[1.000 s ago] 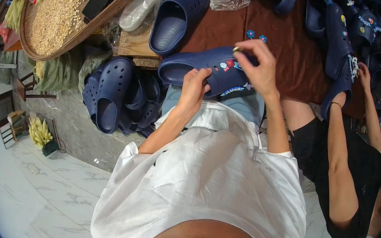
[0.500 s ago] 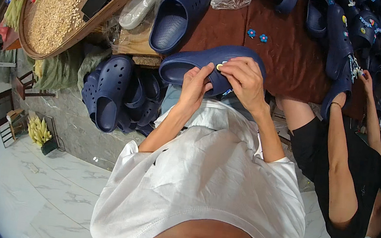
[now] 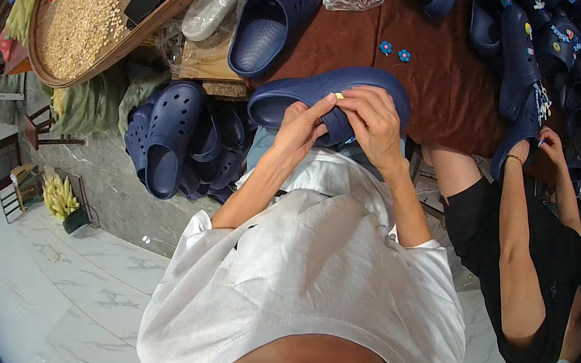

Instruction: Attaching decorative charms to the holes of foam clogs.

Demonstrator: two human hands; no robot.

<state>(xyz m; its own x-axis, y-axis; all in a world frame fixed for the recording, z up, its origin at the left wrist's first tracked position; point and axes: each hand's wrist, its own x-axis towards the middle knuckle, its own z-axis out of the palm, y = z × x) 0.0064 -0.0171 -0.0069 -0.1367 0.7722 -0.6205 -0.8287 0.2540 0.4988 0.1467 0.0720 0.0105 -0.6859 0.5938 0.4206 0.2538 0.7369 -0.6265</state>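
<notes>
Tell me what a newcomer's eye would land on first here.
At centre, the left hand and right hand grip a navy clog, pinching a small yellow charm against its top. Left of the person, a heap of navy clogs is piled beside the brown table. At upper left lies a round woven tray holding pale grain.

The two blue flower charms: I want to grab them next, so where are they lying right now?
In the head view, the two blue flower charms lie side by side on the brown table cover, just beyond the navy clog held in both hands.
</notes>
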